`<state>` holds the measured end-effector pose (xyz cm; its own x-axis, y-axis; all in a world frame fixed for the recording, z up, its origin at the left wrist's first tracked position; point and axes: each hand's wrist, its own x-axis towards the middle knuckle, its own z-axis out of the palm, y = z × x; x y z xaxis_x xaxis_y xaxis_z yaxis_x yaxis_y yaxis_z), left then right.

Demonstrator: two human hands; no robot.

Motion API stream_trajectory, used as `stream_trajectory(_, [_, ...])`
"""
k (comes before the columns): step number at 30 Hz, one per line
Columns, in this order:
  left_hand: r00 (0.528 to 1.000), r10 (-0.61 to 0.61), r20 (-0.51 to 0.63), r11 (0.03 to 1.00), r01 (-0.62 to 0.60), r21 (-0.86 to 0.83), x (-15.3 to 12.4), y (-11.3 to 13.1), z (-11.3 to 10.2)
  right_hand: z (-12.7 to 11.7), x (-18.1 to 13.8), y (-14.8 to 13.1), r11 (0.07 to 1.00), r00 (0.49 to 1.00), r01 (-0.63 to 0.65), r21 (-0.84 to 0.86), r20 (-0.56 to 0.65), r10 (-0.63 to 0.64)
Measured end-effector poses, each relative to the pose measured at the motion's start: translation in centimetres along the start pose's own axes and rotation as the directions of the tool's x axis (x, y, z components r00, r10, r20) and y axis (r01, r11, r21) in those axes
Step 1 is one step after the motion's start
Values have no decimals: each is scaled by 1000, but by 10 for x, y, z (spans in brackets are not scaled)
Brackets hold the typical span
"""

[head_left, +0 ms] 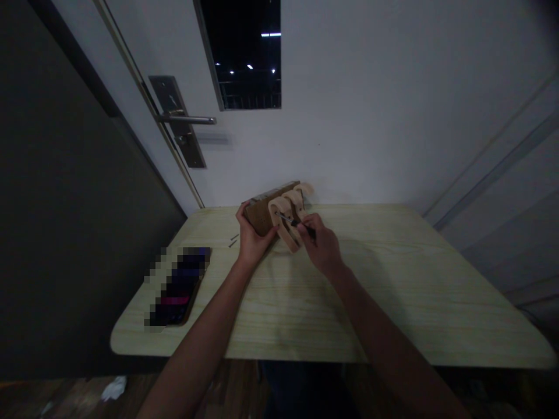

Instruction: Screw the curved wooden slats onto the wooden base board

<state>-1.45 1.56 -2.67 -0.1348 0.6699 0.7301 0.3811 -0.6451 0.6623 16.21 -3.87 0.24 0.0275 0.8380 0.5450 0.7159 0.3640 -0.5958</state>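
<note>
My left grip (251, 240) clamps the wooden rack (261, 215) steady, so my right grip (322, 247), pinching a screwdriver (292, 221), meets its hook (286, 235).

The wooden hook rack (261, 215) in my left grip (250, 240) is a brown board carrying pale curved hooks. It is tipped up off the worktop (393, 279). The thin dark screwdriver (292, 221) in my right grip (322, 247) lies slanted, with its tip against the nearest hook.

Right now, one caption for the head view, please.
Left hand steadies a wooden hook rack on the table; right hand holds a screwdriver to it.
</note>
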Motion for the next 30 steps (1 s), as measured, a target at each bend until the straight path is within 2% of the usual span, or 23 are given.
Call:
stream_trajectory(2, [1000,-7,3,1000,7,-5,0,0,0,0,0,-1,999,1000,12,45,-6,-12])
stream_trajectory(9, [1000,-3,3,1000,3,0,1,1,0,0,0,1,999,999,37,14,-5,-37])
stream_trajectory(17, [1000,-14,3,999,14,32,1,1,-1,-2,1,4,997,999,34,-68,-8,-34])
stream_trajectory(21, [1000,-10,2,1000,10,8,2,0,-1,-4,2,4,992,999,-8,-127,30,12])
stream_trajectory(25, [1000,-17,-2,1000,17,-5,2,0,-1,-3,1,1,999,997,-5,-35,72,7])
stream_trajectory(30, [1000,-17,0,1000,17,5,1,3,-1,-1,0,1,1000,999,6,0,40,-6])
